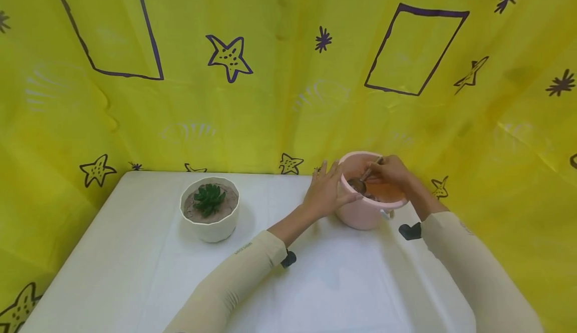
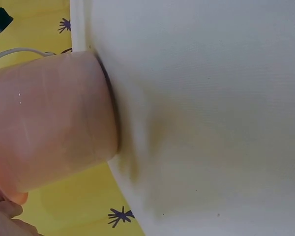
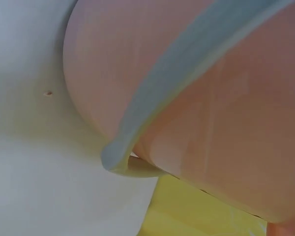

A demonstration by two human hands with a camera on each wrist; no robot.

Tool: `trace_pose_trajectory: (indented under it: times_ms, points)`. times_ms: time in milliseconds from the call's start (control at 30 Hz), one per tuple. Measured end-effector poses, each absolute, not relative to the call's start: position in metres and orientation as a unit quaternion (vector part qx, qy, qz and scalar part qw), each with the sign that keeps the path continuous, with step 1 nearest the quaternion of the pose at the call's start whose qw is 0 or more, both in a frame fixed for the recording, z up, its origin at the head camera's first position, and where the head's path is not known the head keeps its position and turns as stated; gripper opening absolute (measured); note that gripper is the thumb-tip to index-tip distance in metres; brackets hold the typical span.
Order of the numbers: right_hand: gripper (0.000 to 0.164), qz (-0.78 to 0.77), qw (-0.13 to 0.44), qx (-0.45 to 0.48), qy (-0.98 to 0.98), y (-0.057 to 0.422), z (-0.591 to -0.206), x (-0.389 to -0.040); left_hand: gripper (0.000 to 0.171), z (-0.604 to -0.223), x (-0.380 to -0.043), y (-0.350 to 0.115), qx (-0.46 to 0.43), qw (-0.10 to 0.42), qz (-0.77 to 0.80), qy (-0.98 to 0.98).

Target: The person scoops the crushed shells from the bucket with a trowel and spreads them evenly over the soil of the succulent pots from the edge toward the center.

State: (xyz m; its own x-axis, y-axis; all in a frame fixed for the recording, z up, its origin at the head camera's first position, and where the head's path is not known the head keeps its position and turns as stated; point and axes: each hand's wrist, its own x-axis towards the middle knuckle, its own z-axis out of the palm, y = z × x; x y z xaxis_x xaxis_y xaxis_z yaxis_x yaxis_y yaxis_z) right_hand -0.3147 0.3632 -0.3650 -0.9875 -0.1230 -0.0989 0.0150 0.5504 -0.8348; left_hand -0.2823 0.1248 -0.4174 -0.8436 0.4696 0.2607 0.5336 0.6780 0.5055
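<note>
Standing on the white table is a pink bucket with a pale carrying handle, which hangs down its side in the right wrist view. My left hand holds the bucket's left rim, its thumb along the front edge and its fingers spread toward the back. At the corner of the left wrist view, fingertips show right at the rim. Inside the bucket's mouth, my right hand grips the handle of a metal spoon, its bowl pointing down and left. Dark matter shows beside the spoon's bowl; the bucket's bottom is hidden.
A white faceted pot with a green succulent in grey-brown soil stands left of my left arm. Close behind the table hangs a yellow curtain with dark stars and outlines. A small speck lies near the bucket.
</note>
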Motion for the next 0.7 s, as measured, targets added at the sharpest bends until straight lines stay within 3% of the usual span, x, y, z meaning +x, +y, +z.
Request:
trace_pose_trajectory:
  times_ms: [300, 700]
  points:
    - [0.034, -0.465, 0.079, -0.039, 0.881, 0.3625, -0.3656, -0.3098, 0.107, -0.4152, -0.2805, 0.1254, -0.268, 0.058, -0.274, -0.922]
    - [0.031, -0.463, 0.137, -0.026, 0.875, 0.3587, -0.3625, -0.3093, 0.105, -0.4107, -0.2799, 0.1256, -0.258, 0.054, -0.266, -0.927]
